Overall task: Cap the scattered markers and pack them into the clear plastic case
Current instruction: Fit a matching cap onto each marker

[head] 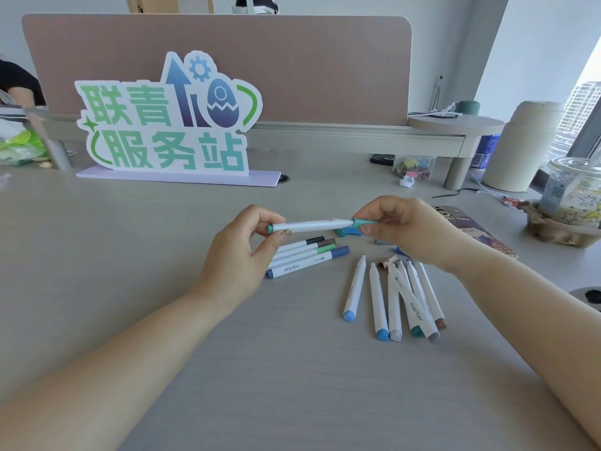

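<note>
- Head view: left hand (242, 247) is pinching a white teal-ended marker (309, 225) above the middle of the grey desk (130, 288).
- Right hand (406, 229) is pinching a small teal plastic cap (362, 222) at the marker's tip.

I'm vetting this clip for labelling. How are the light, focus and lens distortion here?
Head view: soft daylight comes from the window at right, which looks washed out; only faint shadows fall under the left hand and right hand; wide-angle bowing curves the desk divider along its top edge; the held marker, its teal cap and the printing on the loose markers are sharp.
</note>
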Tool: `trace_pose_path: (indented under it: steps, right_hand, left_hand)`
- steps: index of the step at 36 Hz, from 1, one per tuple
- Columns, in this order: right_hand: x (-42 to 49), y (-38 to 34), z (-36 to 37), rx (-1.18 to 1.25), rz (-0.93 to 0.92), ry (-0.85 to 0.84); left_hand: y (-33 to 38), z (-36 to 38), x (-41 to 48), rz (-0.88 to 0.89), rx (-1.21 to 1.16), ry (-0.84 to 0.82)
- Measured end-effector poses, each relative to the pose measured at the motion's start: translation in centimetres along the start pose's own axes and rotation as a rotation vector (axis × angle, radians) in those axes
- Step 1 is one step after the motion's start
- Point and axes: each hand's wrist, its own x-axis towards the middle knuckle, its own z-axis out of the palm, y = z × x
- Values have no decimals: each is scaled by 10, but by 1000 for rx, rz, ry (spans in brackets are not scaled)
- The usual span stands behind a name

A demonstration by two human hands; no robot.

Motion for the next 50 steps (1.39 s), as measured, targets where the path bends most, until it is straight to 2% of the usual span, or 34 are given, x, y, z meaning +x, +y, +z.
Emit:
trace_pose_path:
  steps: [13, 22, 37, 43, 48, 50]
  right_hand:
    - [-6, -8, 6, -25, -142, 23]
    - [-10, -11, 1, 58, -164, 10]
    - [-10, -7, 0, 14, -162, 12]
    - [-9, -6, 1, -16, -135, -22]
    - [-5, 5, 0, -24, -23, -95]
    - [-1, 14, -8, -57, 23, -60]
  left_hand:
    - [11, -4, -2, -27, -104, -19]
    - [12, -8, 0, -39, -130, -63]
    - [17, -8, -3, -8, -98, -63]
    - [7, -6, -3, 50, 109, -114]
    - [-2, -5, -2, 94, 285, -187]
    - [-5, -4, -1, 113, 352, -201]
